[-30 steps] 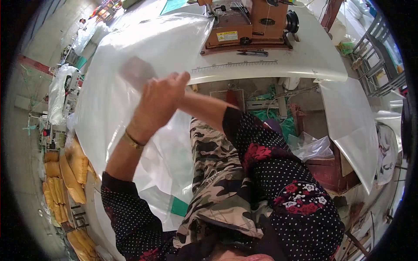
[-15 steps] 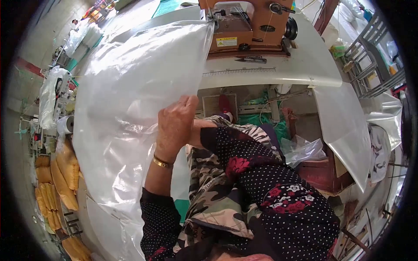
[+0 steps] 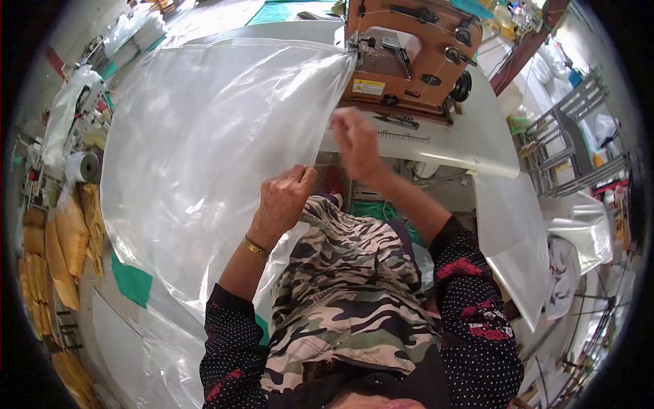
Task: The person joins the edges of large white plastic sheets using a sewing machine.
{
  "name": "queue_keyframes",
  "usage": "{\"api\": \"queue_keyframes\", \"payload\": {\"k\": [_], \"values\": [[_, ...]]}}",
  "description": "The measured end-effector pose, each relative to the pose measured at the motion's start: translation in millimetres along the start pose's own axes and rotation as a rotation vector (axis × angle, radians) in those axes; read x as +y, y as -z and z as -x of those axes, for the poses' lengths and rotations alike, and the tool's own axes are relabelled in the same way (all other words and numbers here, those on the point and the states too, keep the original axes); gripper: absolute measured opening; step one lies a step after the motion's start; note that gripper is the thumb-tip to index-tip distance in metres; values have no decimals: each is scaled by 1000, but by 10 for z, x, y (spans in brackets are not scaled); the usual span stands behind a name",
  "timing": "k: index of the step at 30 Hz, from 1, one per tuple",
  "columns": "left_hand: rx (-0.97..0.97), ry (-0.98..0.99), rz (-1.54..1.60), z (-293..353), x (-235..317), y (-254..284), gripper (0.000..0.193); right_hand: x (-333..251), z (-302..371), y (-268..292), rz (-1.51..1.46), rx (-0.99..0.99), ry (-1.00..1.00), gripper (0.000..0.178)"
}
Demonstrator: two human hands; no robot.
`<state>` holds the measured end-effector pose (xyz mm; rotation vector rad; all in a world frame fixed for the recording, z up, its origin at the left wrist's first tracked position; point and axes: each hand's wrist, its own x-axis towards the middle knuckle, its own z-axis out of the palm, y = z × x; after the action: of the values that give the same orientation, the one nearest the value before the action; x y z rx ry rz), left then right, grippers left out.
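Translucent plastic sheeting [image 3: 204, 136] spreads left of and in front of the brown sewing machine [image 3: 432, 65], one corner reaching its needle end. Nearer the wearer than the machine, the left hand [image 3: 283, 201] pinches the sheeting's edge. Closer in front of the machine, the right hand [image 3: 357, 146] is raised beside that edge, blurred; whether it grips anything, I cannot tell. Dark snips [image 3: 398, 121] lie on the tabletop [image 3: 470, 146] just before the machine.

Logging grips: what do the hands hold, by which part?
The left hand pinches the plastic sheet by its right edge; the right hand is too blurred to tell.
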<state>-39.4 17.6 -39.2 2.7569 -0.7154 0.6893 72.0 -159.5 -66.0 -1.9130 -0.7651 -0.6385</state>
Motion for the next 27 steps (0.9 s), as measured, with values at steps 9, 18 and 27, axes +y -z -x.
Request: {"api": "queue_keyframes", "payload": {"k": [9,18,27], "values": [[53,-21,12,-51,135,-26,16,88,-981,745,521,-401,556,20],[91,36,83,-47,166,-13,16,198,-851,793,525,-387,629,16],[113,41,111,-17,154,-47,13,25,-574,640,443,-314,638,26]]}}
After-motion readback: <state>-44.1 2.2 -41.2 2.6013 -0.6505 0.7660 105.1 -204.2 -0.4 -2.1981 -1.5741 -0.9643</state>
